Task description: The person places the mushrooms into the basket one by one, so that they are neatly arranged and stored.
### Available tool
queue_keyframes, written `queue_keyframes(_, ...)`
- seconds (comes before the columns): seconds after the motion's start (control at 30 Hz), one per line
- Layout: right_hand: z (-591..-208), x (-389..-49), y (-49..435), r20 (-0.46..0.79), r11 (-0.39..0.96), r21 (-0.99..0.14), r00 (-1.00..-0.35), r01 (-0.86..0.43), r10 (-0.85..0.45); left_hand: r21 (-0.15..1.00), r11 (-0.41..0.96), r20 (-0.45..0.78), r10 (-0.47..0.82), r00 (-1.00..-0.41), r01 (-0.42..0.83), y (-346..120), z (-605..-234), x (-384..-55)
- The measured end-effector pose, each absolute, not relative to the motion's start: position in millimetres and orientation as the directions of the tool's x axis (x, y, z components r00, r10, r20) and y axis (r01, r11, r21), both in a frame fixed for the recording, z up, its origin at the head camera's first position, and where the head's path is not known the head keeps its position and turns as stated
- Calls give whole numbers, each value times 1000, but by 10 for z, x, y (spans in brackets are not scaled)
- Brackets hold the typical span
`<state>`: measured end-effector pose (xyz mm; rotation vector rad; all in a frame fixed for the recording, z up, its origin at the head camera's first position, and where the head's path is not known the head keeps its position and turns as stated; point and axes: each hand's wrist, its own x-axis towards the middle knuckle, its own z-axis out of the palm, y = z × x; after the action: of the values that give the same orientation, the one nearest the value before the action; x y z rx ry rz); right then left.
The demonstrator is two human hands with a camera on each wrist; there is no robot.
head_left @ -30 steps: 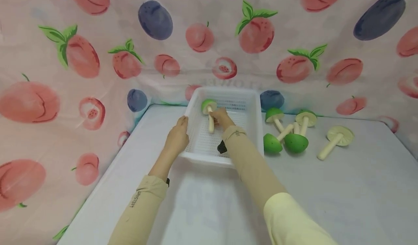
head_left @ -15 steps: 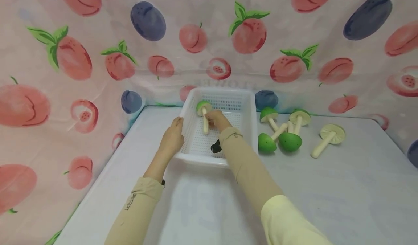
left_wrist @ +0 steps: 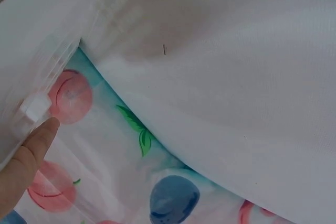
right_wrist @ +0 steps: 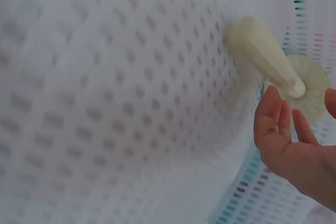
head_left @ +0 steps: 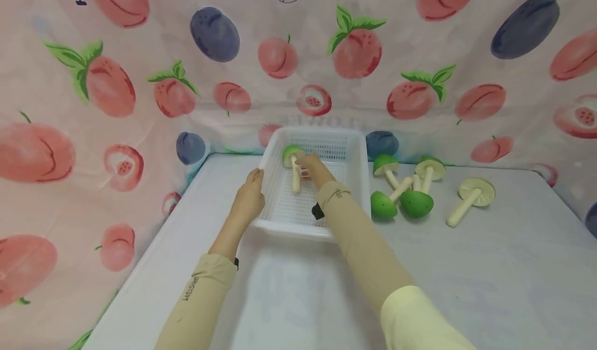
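Note:
In the head view, a white perforated plastic basket (head_left: 289,229) stands on the table. My left hand (head_left: 247,197) holds its left rim; in the left wrist view a finger (left_wrist: 34,153) lies against the basket's outer wall, and the thumb's position is hidden. Inside the basket, a toy mushroom (head_left: 296,179) with a green cap and cream stem leans toward the back left. My right hand (head_left: 316,168) is beside its stem. The right wrist view shows that hand's fingers (right_wrist: 270,124) loosely bent and spread from the thumb, nothing gripped, with the mushroom's stem (right_wrist: 262,51) just beyond them.
Several more green-capped mushrooms (head_left: 416,204) lie clustered right of the basket. Another mushroom (head_left: 472,202), showing its pale underside, lies farther right. A peach-printed cloth (head_left: 317,54) hangs behind and left of the white table (head_left: 503,277).
My right hand's fingers have loosened from the mushroom's stem, leaving it in the basket. The left hand stays at the rim. The head view has shifted slightly.

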<state>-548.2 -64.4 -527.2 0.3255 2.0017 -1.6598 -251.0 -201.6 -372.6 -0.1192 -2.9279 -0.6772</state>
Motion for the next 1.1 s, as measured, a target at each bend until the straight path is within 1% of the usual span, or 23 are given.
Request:
queue_keyframes(0.07,-5295,-5538,-604,-513,257,-843,-849,472,-124,428,897,153,48,-987,110,-2016,-3727,-2505)
queue_keyframes(0.13,-5179,-5452,-534,-497,278,-848,-859,451,-121,428,896,164,52,-985,118,-2009,-3730,-2500)
queue_keyframes(0.17,-5008,-5297,-485,-495,293,-846,-861,446,-118,429,895,169,52,-984,121,-2005,-3733,-2496)
queue_keyframes(0.23,-4837,-5164,-417,-475,304,-854,-871,422,-124,437,891,168,52,-984,122,-1999,-3738,-2484)
queue_keyframes(0.37,-4396,-4803,-307,-454,303,-870,-872,389,-182,443,888,160,54,-986,121,-2001,-3743,-2456)
queue_keyframes(0.43,-4246,-4684,-261,-426,285,-889,-877,359,-225,445,886,157,62,-986,127,-2005,-3740,-2448)
queue_keyframes(0.53,-3761,-4216,-218,-395,280,-903,-885,326,-246,451,883,155,67,-986,131,-2014,-3727,-2446)
queue_keyframes(0.63,-3432,-3883,-180,-364,293,-913,-892,284,-268,455,881,156,63,-986,129,-2023,-3721,-2449)
queue_keyframes(0.67,-3295,-3743,-181,-372,300,-909,-890,291,-265,451,883,157,62,-986,128,-2024,-3722,-2450)
queue_keyframes(0.8,-3081,-3544,-119,-371,278,-916,-875,290,-312,451,884,154,55,-987,119,-2029,-3722,-2451)
queue_keyframes(1.1,-2937,-3366,-3,-315,213,-943,-886,254,-339,459,878,166,65,-984,135,-2001,-3709,-2454)
